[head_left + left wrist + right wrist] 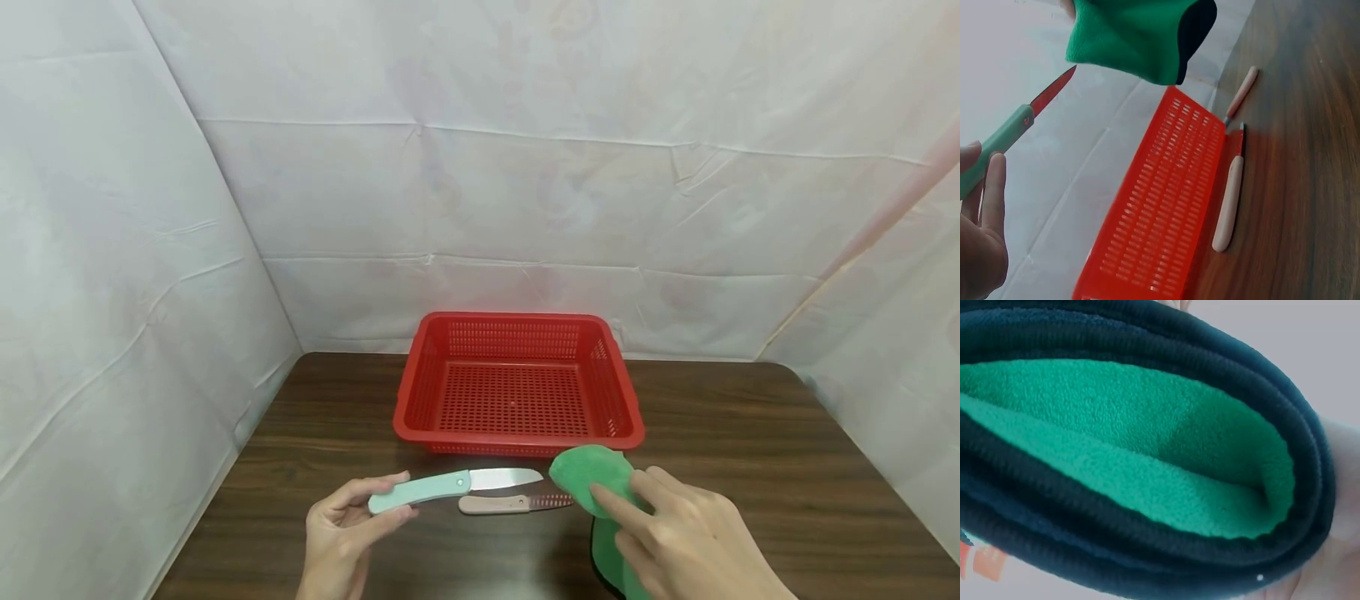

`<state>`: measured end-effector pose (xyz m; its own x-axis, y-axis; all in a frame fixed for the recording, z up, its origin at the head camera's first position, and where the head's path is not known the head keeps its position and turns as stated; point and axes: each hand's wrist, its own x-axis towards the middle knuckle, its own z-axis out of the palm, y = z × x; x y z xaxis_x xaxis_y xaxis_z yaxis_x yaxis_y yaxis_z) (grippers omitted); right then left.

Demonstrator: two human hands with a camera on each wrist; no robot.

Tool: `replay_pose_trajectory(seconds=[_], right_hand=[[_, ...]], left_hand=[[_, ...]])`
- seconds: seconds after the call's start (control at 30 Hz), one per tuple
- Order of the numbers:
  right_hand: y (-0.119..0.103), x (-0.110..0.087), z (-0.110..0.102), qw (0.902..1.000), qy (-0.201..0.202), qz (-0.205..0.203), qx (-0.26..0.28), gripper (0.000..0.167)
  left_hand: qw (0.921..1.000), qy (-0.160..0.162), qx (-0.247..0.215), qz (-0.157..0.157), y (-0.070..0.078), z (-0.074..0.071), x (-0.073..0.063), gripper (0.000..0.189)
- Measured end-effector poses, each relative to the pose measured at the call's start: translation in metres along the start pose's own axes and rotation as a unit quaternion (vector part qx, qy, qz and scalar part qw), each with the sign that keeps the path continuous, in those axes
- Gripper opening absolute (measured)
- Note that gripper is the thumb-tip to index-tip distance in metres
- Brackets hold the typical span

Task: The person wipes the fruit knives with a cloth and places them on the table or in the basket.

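Note:
My left hand (341,533) pinches a small knife (420,492) by its mint-green handle, thumb below and fingers above. Its bare blade points right, raised above the table. From my right hand (686,533) hangs a green cloth (592,479) with dark edging, held between thumb and fingers. The cloth's upper end is close to the blade's tip. In the right wrist view the folded cloth (1210,437) fills most of the picture and hides much of the hand. Below the held knife lies a beige-handled knife (495,504) on the table.
A red plastic basket (517,450) with perforated sides stands behind the hands at the back of the dark wooden table (330,425). Beyond the beige-handled knife, the left wrist view shows another pinkish handle (1244,90). White sheeting (525,208) walls in the table.

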<state>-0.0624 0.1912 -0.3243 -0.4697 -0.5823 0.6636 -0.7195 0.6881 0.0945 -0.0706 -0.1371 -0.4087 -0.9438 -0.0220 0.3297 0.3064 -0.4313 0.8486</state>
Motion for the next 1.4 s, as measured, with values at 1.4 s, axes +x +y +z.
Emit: replay_pose_trajectory(seconds=[1.4], right_hand=[[0.026, -0.018, -0.012, 0.9985, 0.043, 0.016, -0.031, 0.052]], left_hand=[[0.9901, 0.065, 0.061, -0.108, -0.026, -0.059, 0.053, 0.032]])
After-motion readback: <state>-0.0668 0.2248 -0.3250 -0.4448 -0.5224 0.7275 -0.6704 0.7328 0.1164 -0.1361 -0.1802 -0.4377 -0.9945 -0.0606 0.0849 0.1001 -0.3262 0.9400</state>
